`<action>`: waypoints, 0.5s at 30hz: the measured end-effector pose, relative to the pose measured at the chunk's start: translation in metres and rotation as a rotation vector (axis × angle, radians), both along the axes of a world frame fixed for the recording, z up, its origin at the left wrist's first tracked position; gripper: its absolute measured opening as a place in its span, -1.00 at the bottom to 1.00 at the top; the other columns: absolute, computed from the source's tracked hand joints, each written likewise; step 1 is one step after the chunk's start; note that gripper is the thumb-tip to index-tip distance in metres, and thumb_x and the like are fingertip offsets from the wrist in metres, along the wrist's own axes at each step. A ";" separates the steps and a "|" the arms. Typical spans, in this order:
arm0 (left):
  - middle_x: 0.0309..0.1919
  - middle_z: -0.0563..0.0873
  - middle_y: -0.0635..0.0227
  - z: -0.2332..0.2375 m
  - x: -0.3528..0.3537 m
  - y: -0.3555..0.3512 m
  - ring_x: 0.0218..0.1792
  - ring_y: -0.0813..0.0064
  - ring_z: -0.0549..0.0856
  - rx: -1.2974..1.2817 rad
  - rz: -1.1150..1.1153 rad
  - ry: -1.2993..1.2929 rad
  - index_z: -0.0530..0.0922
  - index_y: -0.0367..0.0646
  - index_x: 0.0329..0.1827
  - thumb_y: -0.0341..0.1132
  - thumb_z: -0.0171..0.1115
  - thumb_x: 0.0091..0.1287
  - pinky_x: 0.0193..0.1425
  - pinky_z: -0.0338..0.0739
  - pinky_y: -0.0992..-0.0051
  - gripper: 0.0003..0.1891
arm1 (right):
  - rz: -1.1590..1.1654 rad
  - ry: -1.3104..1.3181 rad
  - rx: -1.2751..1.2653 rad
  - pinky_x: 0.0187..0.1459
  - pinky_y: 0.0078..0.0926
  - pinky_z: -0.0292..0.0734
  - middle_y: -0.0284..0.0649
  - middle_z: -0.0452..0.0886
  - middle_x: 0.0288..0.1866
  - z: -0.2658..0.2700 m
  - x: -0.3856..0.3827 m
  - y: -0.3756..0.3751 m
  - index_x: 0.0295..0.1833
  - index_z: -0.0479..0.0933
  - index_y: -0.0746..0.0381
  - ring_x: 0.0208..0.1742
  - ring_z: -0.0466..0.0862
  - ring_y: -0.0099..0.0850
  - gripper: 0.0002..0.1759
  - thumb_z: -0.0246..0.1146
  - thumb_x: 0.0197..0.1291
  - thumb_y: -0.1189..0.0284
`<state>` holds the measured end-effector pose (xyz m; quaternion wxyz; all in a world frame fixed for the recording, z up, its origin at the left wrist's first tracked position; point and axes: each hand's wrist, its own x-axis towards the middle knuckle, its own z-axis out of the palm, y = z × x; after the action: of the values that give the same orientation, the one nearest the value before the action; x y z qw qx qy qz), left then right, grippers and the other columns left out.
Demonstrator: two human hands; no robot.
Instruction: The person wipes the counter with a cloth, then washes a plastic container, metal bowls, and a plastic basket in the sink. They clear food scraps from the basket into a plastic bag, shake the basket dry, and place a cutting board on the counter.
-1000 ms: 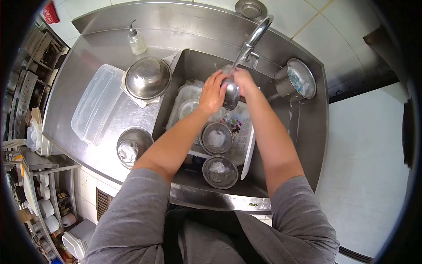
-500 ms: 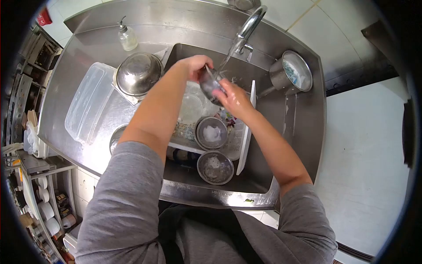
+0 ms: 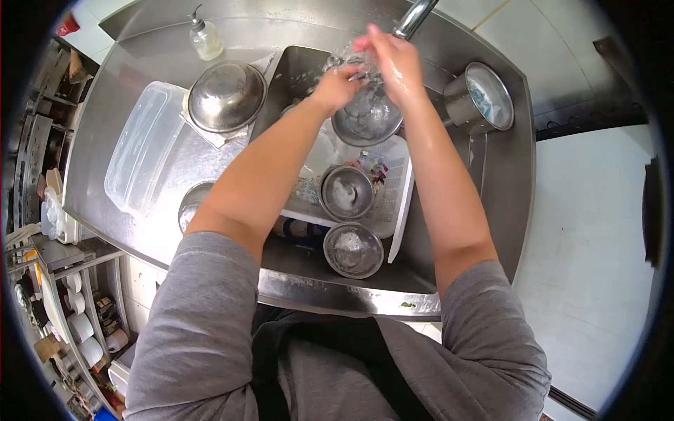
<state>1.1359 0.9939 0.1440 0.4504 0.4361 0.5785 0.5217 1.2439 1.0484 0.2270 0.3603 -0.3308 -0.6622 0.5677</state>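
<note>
The small steel bowl (image 3: 366, 121) now sits at the upper centre of the frame, directly below the faucet (image 3: 415, 17), its open side turned up toward the camera. Half a second ago it was lower and tipped on edge. Water now breaks over its far rim in a wide splash, so the rinse looks to be in full flow. The left hand (image 3: 337, 85) is curled closed on the bowl's upper-left rim. The right hand (image 3: 394, 64) lies flatter over the far rim with fingers stretched toward the spout, and the spray hides whether it actually grips. Lower in the sink (image 3: 449, 210), two more small bowls (image 3: 345, 194) rest at a white perforated tray (image 3: 394, 210). An upturned large bowl (image 3: 227, 96) stands at upper left.
</note>
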 end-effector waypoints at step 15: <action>0.42 0.35 0.51 0.099 -0.129 -0.161 0.45 0.19 0.28 0.403 0.000 1.915 0.58 0.42 0.18 -0.22 0.26 0.19 0.41 0.12 -0.30 -0.55 | -0.129 -1.245 -0.154 0.19 -0.02 0.47 0.18 0.53 0.17 -0.317 0.139 -0.123 0.20 0.41 0.35 0.25 0.52 0.08 -0.52 0.16 0.31 0.24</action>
<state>1.0073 0.8331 0.2425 -0.2928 0.7439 0.5996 0.0361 1.3830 0.9257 -0.0897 -0.0840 -0.6635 -0.6838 0.2919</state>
